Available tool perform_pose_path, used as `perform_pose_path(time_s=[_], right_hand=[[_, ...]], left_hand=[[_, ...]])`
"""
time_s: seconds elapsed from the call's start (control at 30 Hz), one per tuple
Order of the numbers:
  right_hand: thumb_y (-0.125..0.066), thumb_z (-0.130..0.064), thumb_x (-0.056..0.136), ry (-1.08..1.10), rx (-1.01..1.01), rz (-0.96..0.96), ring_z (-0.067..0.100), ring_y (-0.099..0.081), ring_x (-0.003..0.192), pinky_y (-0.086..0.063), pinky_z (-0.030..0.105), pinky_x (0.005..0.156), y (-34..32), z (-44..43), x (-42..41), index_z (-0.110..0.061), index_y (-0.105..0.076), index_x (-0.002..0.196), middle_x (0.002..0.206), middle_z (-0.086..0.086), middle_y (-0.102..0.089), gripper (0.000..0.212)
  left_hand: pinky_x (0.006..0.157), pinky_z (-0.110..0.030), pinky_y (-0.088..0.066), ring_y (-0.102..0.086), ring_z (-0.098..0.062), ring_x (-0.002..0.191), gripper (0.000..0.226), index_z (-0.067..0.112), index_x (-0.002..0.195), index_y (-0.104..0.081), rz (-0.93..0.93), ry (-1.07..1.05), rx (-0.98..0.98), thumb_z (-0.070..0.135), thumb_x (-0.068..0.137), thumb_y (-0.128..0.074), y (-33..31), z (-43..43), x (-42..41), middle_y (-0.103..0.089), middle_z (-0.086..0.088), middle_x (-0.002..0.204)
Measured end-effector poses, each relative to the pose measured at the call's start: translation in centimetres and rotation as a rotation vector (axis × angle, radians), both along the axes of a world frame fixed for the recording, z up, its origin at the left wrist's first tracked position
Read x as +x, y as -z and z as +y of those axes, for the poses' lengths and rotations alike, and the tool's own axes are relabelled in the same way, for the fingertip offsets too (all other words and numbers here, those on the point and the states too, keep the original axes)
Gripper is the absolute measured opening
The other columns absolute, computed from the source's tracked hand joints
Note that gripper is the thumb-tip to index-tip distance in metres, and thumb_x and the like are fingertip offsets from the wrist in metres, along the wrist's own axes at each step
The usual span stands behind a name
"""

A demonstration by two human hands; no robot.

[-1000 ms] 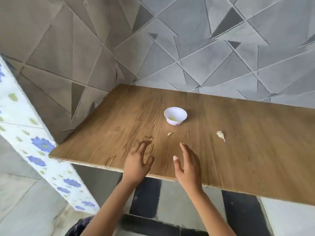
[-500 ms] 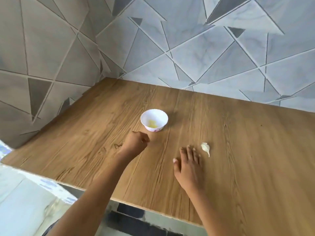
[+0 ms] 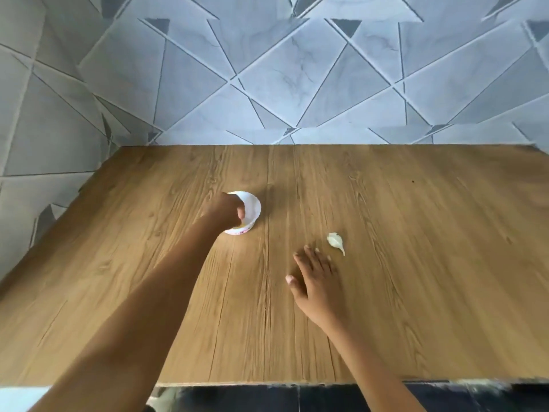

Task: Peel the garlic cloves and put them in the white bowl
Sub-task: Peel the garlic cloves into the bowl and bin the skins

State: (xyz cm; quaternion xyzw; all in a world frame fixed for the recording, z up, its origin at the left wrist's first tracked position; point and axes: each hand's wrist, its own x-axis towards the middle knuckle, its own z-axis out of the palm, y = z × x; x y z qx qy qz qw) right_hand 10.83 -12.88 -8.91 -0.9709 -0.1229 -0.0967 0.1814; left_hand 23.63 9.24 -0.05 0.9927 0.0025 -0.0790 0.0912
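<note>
The small white bowl point(image 3: 253, 207) stands on the wooden table point(image 3: 416, 233), left of the middle. My left hand point(image 3: 223, 212) hovers over the bowl's near left rim, its fingers curled down into it. Whatever they pinch is hidden, and part of the bowl's inside is covered. A whitish garlic clove point(image 3: 335, 241) with a thin tail lies on the table to the right of the bowl. My right hand point(image 3: 315, 278) rests flat on the wood with straight fingers, its tips just short of that clove.
A grey tiled wall point(image 3: 282, 78) with a triangle pattern closes the table's far and left sides. The table's near edge runs along the bottom of the view, with dark floor point(image 3: 267, 399) below it.
My left hand closed over the small garlic piece in front of the bowl and moved up over the bowl. That piece no longer lies on the table. My right hand slid towards the clove.
</note>
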Motion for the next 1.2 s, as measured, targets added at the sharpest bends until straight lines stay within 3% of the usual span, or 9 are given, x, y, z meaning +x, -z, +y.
perform_pose_path(time_s=[0.17, 0.27, 0.37, 0.5, 0.63, 0.77, 0.9, 1.1, 1.2], right_hand=[[-0.05, -0.035, 0.092, 0.056, 0.546, 0.053, 0.009, -0.052, 0.118, -0.043, 0.026, 0.1, -1.4, -2.5, -0.8, -0.018, -0.059, 0.123, 0.124, -0.005, -0.058, 0.036], [-0.057, -0.018, 0.094, 0.23, 0.635, -0.002, 0.005, -0.054, 0.097, -0.045, 0.021, 0.085, -2.1, -4.6, -0.7, -0.017, -0.058, 0.124, 0.112, -0.008, -0.058, 0.03], [-0.057, -0.008, 0.092, 0.335, 0.74, 0.057, 0.01, -0.057, 0.103, -0.047, 0.023, 0.088, -2.2, -6.5, 0.3, -0.012, -0.056, 0.127, 0.111, -0.006, -0.058, 0.034], [-0.052, 0.002, 0.092, 0.334, 0.811, 0.157, 0.01, -0.057, 0.103, -0.043, 0.007, 0.083, -2.1, -8.0, 1.5, -0.008, -0.053, 0.13, 0.12, 0.002, -0.058, 0.039], [-0.051, -0.001, 0.094, 0.32, 0.912, 0.228, 0.009, -0.057, 0.107, -0.041, 0.003, 0.081, -2.3, -8.4, 2.5, -0.01, -0.052, 0.132, 0.124, 0.0, -0.058, 0.039], [-0.056, -0.01, 0.094, 0.261, 1.215, 0.345, 0.008, -0.059, 0.109, -0.048, 0.018, 0.088, -3.2, -8.1, 3.8, -0.014, -0.057, 0.126, 0.119, -0.004, -0.063, 0.032], [-0.063, -0.018, 0.09, 0.256, 1.508, 0.45, 0.016, -0.067, 0.094, -0.056, 0.022, 0.077, -3.8, -7.5, 5.2, -0.009, -0.062, 0.117, 0.102, 0.007, -0.069, 0.028], [-0.065, -0.017, 0.087, 0.176, 1.514, 0.466, 0.015, -0.068, 0.096, -0.055, 0.025, 0.08, -3.5, -7.4, 6.3, -0.007, -0.066, 0.111, 0.102, 0.006, -0.071, 0.027], [-0.062, -0.015, 0.087, 0.131, 1.492, 0.478, 0.015, -0.068, 0.098, -0.055, 0.022, 0.077, -3.5, -7.7, 6.6, -0.006, -0.066, 0.111, 0.101, 0.006, -0.071, 0.026]], left_hand=[[0.066, -0.028, -0.043, -0.063, -0.029, 0.091, 0.024, 0.022, 0.099, -0.068, -0.34, -0.023, -0.062, 0.012, 0.087, -0.05, -1.0, -5.2, -3.2, -0.068, -0.004, 0.099], [0.08, -0.033, -0.051, -0.063, -0.022, 0.097, 0.023, 0.021, 0.106, -0.069, -0.307, 0.284, -0.24, 0.015, 0.088, -0.056, -0.1, -10.5, -4.3, -0.069, -0.001, 0.108], [0.089, -0.033, -0.047, -0.057, -0.019, 0.111, 0.033, 0.018, 0.12, -0.063, -0.226, 0.572, -0.22, 0.014, 0.088, -0.061, 2.2, -14.2, -4.1, -0.061, 0.0, 0.124], [0.093, -0.032, -0.044, -0.056, -0.021, 0.112, 0.031, 0.015, 0.118, -0.065, -0.209, 0.646, -0.279, 0.011, 0.088, -0.062, 4.1, -15.7, -3.3, -0.061, -0.003, 0.123], [0.082, -0.032, -0.049, -0.064, -0.02, 0.094, 0.025, 0.014, 0.113, -0.068, -0.218, 0.579, -0.355, 0.011, 0.089, -0.063, 4.3, -15.4, -2.7, -0.069, -0.003, 0.107], [0.074, -0.025, -0.056, -0.068, -0.013, 0.077, 0.015, 0.009, 0.098, -0.073, -0.088, 0.289, -0.834, 0.01, 0.084, -0.071, 3.3, -15.4, -2.9, -0.072, -0.002, 0.089], [0.069, -0.024, -0.055, -0.064, -0.021, 0.073, 0.005, 0.011, 0.087, -0.072, 0.062, 0.063, -1.124, 0.009, 0.082, -0.072, 2.4, -15.5, -3.5, -0.07, -0.009, 0.083], [0.063, -0.014, -0.051, -0.064, -0.001, 0.069, 0.013, 0.005, 0.092, -0.072, 0.155, 0.068, -1.05, 0.012, 0.081, -0.073, 1.3, -15.3, -3.1, -0.07, 0.007, 0.075], [0.061, -0.012, -0.049, -0.064, -0.003, 0.068, 0.015, -0.004, 0.095, -0.069, 0.213, 0.019, -1.071, 0.004, 0.082, -0.071, 1.2, -15.2, -2.7, -0.07, 0.006, 0.073]])
